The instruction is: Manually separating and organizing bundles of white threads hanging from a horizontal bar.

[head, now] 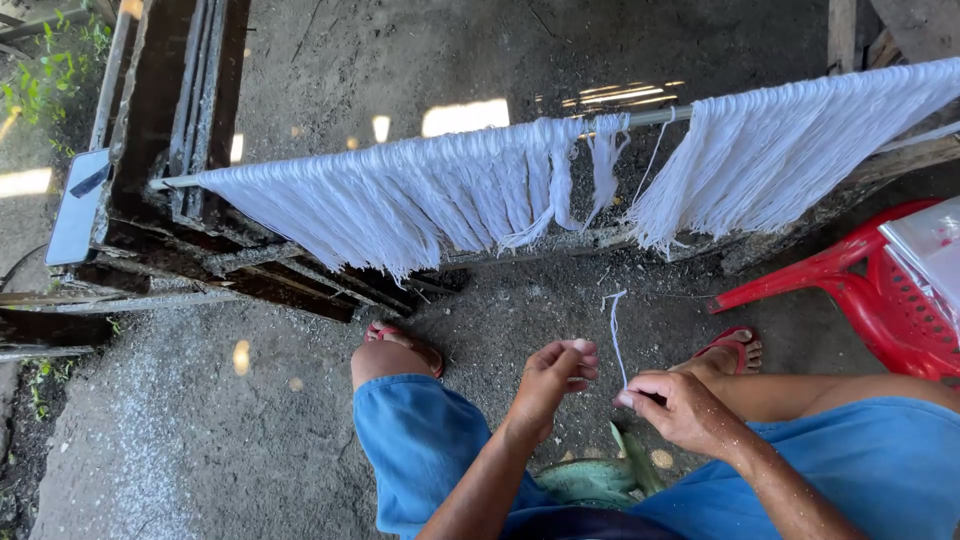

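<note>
Above the concrete floor [250, 420]: white thread bundles [440, 200] draped over a metal rod [660, 116] | red plastic chair [880, 290] at right | right hand [680, 408], fingers pinching a loose white thread [615, 335] upright | left hand [552, 378], fingers bunched together, near the thread | step: handling one strand; bringing both hands together calls for steady tension.

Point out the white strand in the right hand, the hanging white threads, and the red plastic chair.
white strand [615, 335], head view, mid-length above the right hand
hanging white threads [420, 200], head view, left bundle's middle
red plastic chair [880, 310], head view, seat edge
</note>
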